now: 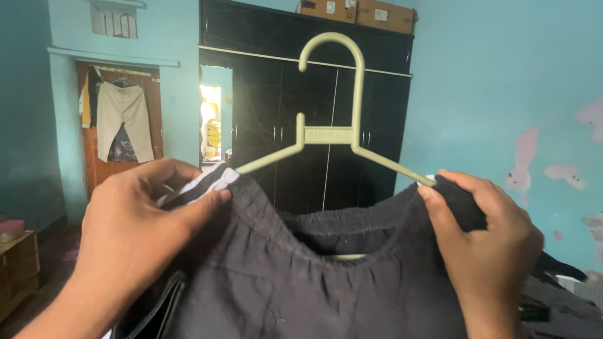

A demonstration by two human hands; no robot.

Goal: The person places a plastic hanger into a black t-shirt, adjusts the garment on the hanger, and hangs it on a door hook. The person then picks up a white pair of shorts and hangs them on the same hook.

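Note:
A pale green plastic hanger (342, 107) is held up in front of me, hook upward. A dark garment with an elastic waistband (301, 270) hangs over its two arms. My left hand (135, 229) pinches the garment's left edge, where white stripes show, against the hanger's left arm. My right hand (487, 242) grips the garment's right edge over the hanger's right arm tip. The hanger's lower bar is mostly hidden behind the cloth.
A black wardrobe (295, 119) stands behind, with cardboard boxes (358, 12) on top. Clothes hang on a wooden door (122, 119) at left. A low wooden cabinet (16, 263) sits at far left. Turquoise walls (502, 94) surround the room.

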